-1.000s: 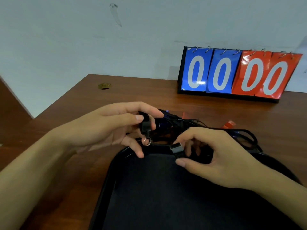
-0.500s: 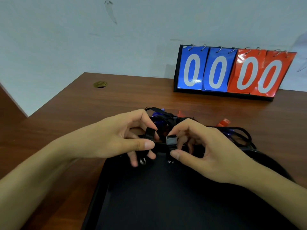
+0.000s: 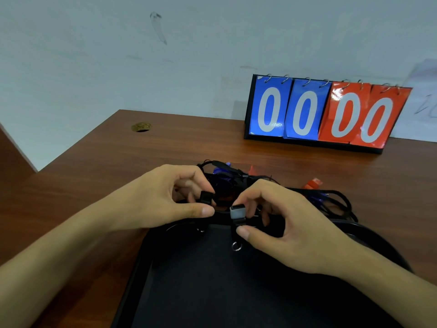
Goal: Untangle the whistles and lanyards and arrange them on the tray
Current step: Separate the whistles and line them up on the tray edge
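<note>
Wooden counter [image 3: 94, 185], black tray [image 3: 212, 292] front. Left hand [image 3: 165, 200], right hand [image 3: 283, 223] each pinching black whistle (likely separating tangled lanyards [image 3: 331, 200] behind).

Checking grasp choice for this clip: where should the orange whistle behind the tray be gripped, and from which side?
Pinch the orange whistle across its exposed blocky body, fingers coming from above and the right; its near-left side runs into the tangled black cords, so that approach would likely snag.

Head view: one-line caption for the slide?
Over a black tray, left hand and right hand each pinch a black lanyard clip, tangled whistles behind, scoreboard at 00-00.
</note>
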The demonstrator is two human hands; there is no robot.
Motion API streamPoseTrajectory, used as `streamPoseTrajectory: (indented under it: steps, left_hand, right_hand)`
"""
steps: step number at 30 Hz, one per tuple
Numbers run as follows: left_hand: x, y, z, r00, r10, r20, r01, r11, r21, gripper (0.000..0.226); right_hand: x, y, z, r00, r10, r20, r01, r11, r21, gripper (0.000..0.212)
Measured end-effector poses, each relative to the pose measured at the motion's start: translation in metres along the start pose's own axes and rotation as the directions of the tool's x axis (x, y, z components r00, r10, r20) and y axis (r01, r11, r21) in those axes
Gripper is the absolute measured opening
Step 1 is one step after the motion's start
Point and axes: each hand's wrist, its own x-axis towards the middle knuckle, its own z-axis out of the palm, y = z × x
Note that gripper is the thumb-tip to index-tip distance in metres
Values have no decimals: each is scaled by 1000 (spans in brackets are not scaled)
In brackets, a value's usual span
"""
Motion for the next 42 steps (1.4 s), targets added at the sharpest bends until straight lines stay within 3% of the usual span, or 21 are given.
streamPoseTrajectory:
  steps: [6,11,15,20,29,35,42]
  left_hand:
    - [1,-4,-5,997,-2,82,0,1000,25,28]
    - [1,-3,-4,995,-27,101,18,996,88,32]
    - [2,-3,2,996,-12,83,2,994,112,33]
    - [4,-6,11,995,68,76,-78,987,138,37]
    - [5,-11,14,991,127,51,-133,976,171,31]
    - [7,-14,18,990,142,23,-143,977,157,31]
    - [10,-16,24,980,200,-15,-195,969,150,30]
  right_hand:
    - [-1,-4,0,1000,13,15,-14,997,72,43]
    - [-3,-9,1,999,40,24,-43,991,126,29]
    - [0,-6,7,996,85,-15,-85,996,35,27]
    - [2,-3,6,992,124,-39,-122,991,60,19]
    - [1,-4,7,994,86,73,-86,996,3,26]
    - [3,3,10,992,108,-65,-113,990,-87,20]
    - [2,9,17,992,116,-48,-124,964,-235,29]
